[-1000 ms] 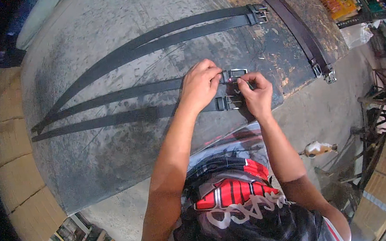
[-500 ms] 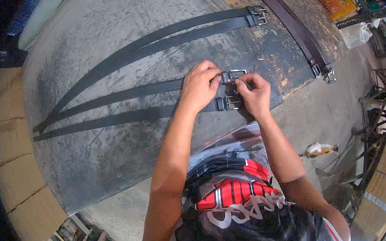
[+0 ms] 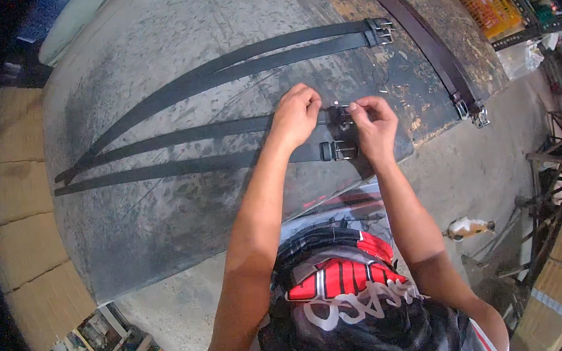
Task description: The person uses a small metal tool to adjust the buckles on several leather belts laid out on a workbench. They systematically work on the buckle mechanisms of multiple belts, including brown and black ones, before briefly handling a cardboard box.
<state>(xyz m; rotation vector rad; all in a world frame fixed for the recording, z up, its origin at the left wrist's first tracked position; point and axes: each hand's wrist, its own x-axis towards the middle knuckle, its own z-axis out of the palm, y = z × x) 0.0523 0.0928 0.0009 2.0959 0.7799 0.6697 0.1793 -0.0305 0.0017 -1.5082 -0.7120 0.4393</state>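
Several black leather belts lie on the grey work table, their buckles toward the right. My left hand is closed on the strap of the middle belt, just short of its buckle. At that buckle, the thumb and fingers of my right hand are pinched together at its right side; the buckle looks tilted, partly hidden by the fingertips. Nearer me lies another black belt with its silver buckle flat. Farther off are two overlapping black belts, their buckles side by side.
Dark brown belts cross the worn right part of the table, buckles at its edge. Cardboard boxes line the left. A yellow-orange crate stands at far right. A cat is on the floor near a wooden rack.
The middle belt's buckle, flat and open to view before, now looks tipped and darker. My right hand has moved slightly up against it. My left hand stays near the same spot on the strap.
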